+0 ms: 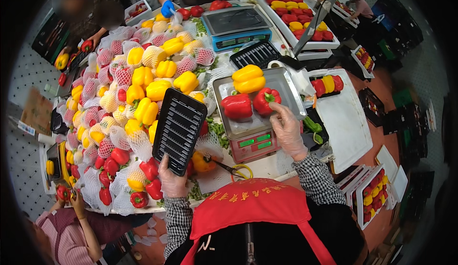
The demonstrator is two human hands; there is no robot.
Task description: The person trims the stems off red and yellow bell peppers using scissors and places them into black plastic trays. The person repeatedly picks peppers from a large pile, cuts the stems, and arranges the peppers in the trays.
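My gloved left hand [172, 179] grips the lower end of a black ribbed plastic tray [180, 131], held tilted above the peppers. At the scale, my gloved right hand [289, 131] has its fingertips against the lower right side of a red bell pepper [266, 101]. That pepper rests on the steel weighing pan [247, 123], beside another red bell pepper [237, 106] and a yellow bell pepper [249, 79]. Below the pan is the pink scale body [254, 145] with lit green displays. Scissors [234, 170] with yellow handles lie nearer me, beside an orange-yellow pepper [204, 161].
A heap of red and yellow peppers [143, 77], many in foam nets, covers the left side. Behind stands a blue scale [236, 23]. A filled tray [327, 85] sits on a white foam lid [345, 122] at right. Co-workers' hands [167, 9] are around the table.
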